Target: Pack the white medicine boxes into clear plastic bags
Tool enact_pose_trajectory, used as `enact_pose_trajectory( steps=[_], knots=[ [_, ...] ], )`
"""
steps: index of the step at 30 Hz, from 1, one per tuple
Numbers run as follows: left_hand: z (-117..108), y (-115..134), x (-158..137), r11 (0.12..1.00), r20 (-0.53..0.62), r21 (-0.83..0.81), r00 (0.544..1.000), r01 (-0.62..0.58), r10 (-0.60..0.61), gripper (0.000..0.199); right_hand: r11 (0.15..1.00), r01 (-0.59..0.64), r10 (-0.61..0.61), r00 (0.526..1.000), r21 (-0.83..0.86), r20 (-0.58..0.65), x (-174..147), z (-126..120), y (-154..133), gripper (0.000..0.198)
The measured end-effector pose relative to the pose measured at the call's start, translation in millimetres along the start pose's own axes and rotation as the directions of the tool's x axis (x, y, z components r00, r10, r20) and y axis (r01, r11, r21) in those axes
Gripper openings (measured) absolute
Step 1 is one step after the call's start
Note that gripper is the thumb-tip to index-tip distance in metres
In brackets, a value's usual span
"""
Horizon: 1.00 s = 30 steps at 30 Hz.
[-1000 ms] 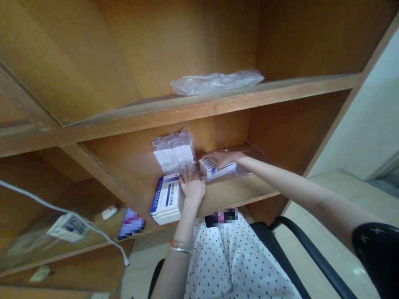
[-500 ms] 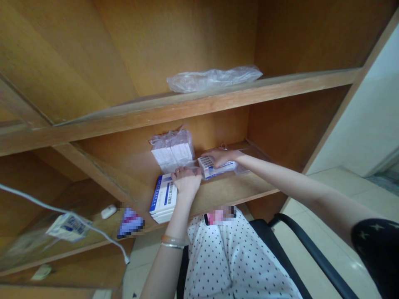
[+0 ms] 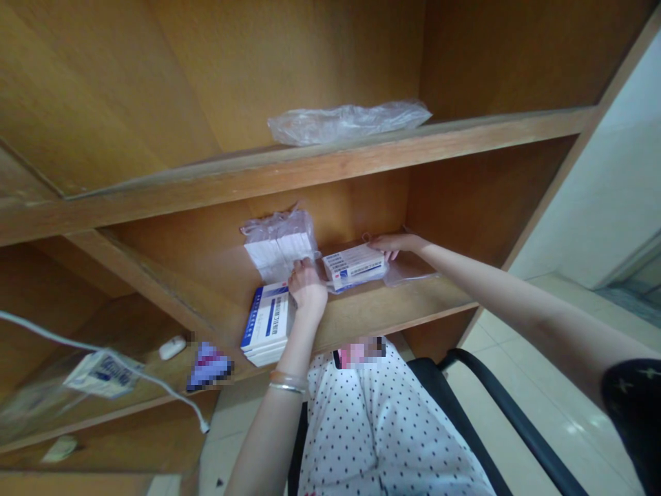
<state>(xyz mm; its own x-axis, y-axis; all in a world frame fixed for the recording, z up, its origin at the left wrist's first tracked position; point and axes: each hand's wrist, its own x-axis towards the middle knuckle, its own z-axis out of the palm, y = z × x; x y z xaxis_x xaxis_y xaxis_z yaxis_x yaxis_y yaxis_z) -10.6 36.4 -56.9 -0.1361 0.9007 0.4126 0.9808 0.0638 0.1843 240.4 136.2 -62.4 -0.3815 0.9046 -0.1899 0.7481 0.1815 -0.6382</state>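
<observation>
My left hand [image 3: 308,286] is closed, its fingers pinching what looks like the left end of a clear plastic bag [image 3: 412,274]. Inside that bag lie white boxes with blue and dark print [image 3: 356,264], flat on the middle shelf. At their right end is my right hand [image 3: 396,244], its fingers curled over the bag by the box corner; the fingertips are partly hidden. A stack of white-and-blue boxes [image 3: 268,317] sits just left of my left wrist. Behind it stands a clear bag of white boxes [image 3: 281,248] against the back panel.
A crumpled clear plastic bag [image 3: 348,124] lies on the upper shelf [image 3: 330,163]. In the left compartment are a printed packet [image 3: 105,373], a small white object [image 3: 172,347] and a white cable [image 3: 149,375]. A black chair armrest [image 3: 516,413] is at right.
My right hand has slid right from the top of the bagged boxes to their right end, uncovering their printed top. My left hand has shifted slightly, with fingers now more upright.
</observation>
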Motion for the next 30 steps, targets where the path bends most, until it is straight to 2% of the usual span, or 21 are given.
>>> enact_pose_trajectory(
  steps=[3, 6, 10, 14, 18, 21, 24, 27, 30],
  knots=[
    [-4.9, 2.8, 1.2, 0.999, -0.038, -0.050, 0.999, 0.007, -0.009, 0.037, 0.987, -0.060, 0.051, 0.997, 0.148, 0.063, -1.4, 3.7, 15.2, 0.055],
    [-14.8, 2.1, 7.1, 0.996, -0.112, -0.092, 0.993, 0.010, -0.020, 0.029, 0.971, -0.074, 0.061, 0.996, 0.226, 0.062, -5.0, 4.8, 16.5, 0.055],
    [-34.8, -2.5, 22.7, 0.986, -0.218, -0.156, 0.972, 0.053, -0.087, 0.023, 0.978, -0.064, 0.052, 0.997, 0.199, 0.063, -14.8, -0.1, 5.4, 0.048],
    [-46.9, -5.0, 34.2, 0.969, -0.234, -0.243, 0.968, 0.033, -0.092, 0.026, 0.972, -0.046, 0.010, 0.988, 0.230, 0.157, -23.8, -7.2, 1.3, 0.038],
    [-41.8, -3.2, 35.0, 0.944, -0.226, -0.329, 0.972, -0.012, -0.066, 0.027, 0.963, -0.104, 0.031, 0.959, 0.249, 0.281, -30.9, -12.4, 5.3, 0.034],
    [-34.3, -0.2, 33.3, 0.924, -0.205, -0.381, 0.977, -0.031, -0.051, 0.027, 0.984, -0.152, 0.119, 0.945, 0.089, 0.304, -37.9, -11.5, 4.3, 0.035],
    [-27.6, 3.8, 32.4, 0.890, -0.210, -0.444, 0.978, -0.106, 0.012, 0.026, 0.971, -0.164, 0.202, 0.952, -0.173, 0.229, -43.0, -2.4, -0.7, 0.039],
    [-21.1, 8.0, 32.9, 0.799, -0.200, -0.570, 0.975, -0.192, 0.092, 0.022, 0.912, -0.159, 0.161, 0.987, -0.378, -0.025, -41.6, 11.7, -6.5, 0.036],
    [-15.1, 9.7, 34.9, 0.673, -0.168, -0.707, 0.976, -0.216, 0.137, 0.019, 0.844, -0.203, 0.079, 0.963, -0.496, -0.259, -36.1, 21.4, -11.6, 0.042]
  ],
)
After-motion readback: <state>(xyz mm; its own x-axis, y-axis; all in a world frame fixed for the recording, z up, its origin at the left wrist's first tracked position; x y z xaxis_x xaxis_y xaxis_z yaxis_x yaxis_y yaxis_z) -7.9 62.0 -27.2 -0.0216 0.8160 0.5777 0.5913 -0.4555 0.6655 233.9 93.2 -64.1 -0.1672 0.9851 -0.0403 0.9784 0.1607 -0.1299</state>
